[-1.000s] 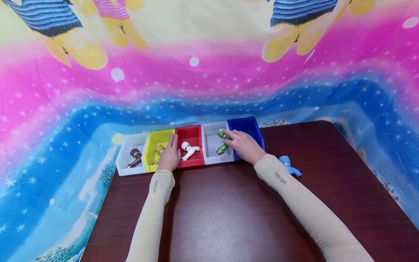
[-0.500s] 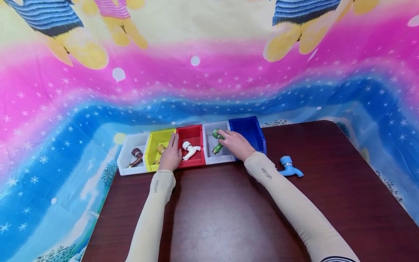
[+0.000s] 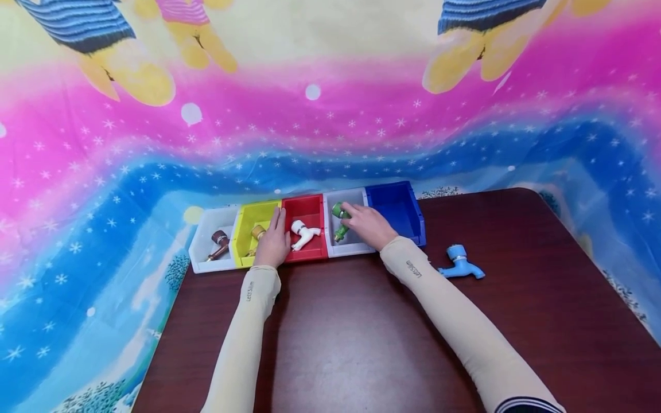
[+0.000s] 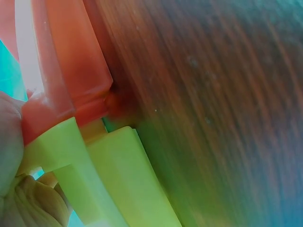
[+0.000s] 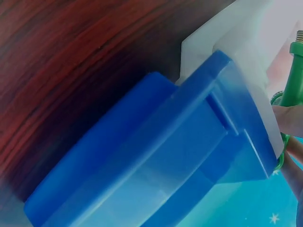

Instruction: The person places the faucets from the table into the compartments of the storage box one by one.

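Observation:
Over the grey-white bin (image 3: 351,247), fourth from the left, my right hand (image 3: 370,225) pinches a green faucet (image 3: 339,211). The right wrist view shows the green faucet (image 5: 294,78) between thumb and fingers, its threaded end uppermost in that view. My left hand (image 3: 273,244) rests with straight fingers along the wall between the yellow bin (image 3: 239,244) and the red bin (image 3: 312,209). It partly covers a yellow faucet (image 3: 257,232). In the red bin lies a white faucet (image 3: 304,233). A brown faucet (image 3: 220,245) lies in the leftmost white bin (image 3: 198,232).
A blue bin (image 3: 395,209) ends the row on the right. On the dark wood table (image 3: 330,332), a blue faucet (image 3: 459,264) lies right of the row, beyond the right sleeve. A patterned cloth (image 3: 330,126) hangs behind the table.
My right hand has moved left with the green faucet, from the edge of the blue bin to over the grey-white bin. The blue faucet shows more fully. My left hand stays on the bins.

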{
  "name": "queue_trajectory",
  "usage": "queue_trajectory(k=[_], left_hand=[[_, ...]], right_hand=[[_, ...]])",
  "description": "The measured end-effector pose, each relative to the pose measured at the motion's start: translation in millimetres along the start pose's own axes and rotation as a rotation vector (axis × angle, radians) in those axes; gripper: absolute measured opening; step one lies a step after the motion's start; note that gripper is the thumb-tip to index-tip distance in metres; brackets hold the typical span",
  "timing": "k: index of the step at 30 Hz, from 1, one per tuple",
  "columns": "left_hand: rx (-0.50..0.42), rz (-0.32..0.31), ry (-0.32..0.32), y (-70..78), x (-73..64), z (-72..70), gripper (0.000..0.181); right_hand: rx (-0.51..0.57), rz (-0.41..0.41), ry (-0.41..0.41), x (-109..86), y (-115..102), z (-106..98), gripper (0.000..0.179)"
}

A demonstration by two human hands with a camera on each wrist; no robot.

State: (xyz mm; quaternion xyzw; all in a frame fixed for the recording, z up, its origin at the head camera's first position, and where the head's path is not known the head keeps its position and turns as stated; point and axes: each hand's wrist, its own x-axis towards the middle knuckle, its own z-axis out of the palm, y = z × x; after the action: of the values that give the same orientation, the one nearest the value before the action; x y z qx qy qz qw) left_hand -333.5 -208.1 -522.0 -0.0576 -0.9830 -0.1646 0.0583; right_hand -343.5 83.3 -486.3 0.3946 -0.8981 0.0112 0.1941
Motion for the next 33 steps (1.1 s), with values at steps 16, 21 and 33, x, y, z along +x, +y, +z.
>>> queue_trajectory(k=[16, 21, 33], left_hand=[[-0.009, -0.035, -0.019, 2.6, 0.7, -0.2, 0.077], [-0.016, -0.04, -0.02, 2.1, 0.1, -0.9, 0.078], [-0.001, -0.014, 0.0, 0.5, 1.2, 0.8, 0.074]], right_hand=[[-0.011, -0.016, 0.011, -0.2, 1, 19, 0.033], [-0.001, -0.009, -0.024, 0.5, 0, 22, 0.034], [-0.007, -0.038, -0.076, 1.8, 2, 25, 0.03]])
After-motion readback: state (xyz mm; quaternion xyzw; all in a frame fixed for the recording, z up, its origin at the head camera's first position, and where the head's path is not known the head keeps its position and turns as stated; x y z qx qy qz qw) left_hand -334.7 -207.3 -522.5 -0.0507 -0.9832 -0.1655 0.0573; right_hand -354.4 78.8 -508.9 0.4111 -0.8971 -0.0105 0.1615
